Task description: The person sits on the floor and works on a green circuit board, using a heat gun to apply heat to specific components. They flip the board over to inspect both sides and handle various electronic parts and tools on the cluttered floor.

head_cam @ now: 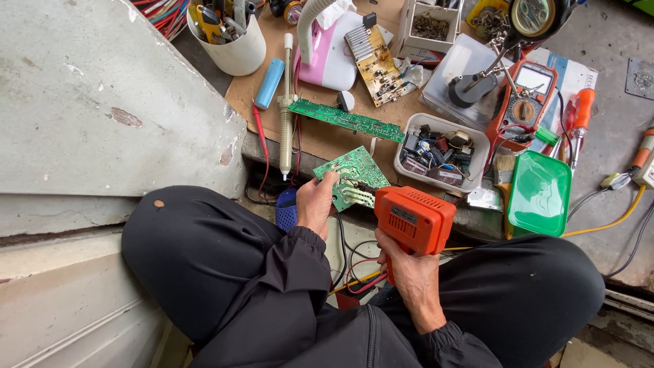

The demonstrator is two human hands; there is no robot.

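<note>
Board [351,170] in left hand [315,204], right hand [409,269] on soldering gun [414,218].

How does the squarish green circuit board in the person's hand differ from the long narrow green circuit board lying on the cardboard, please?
The squarish green circuit board is short and broad, while the long narrow green circuit board is a slim strip. The squarish board is held at its edge by the left hand, with the orange soldering gun in the right hand pointed at it; the narrow board lies untouched on the brown cardboard sheet. Both are green with pale markings.
</note>
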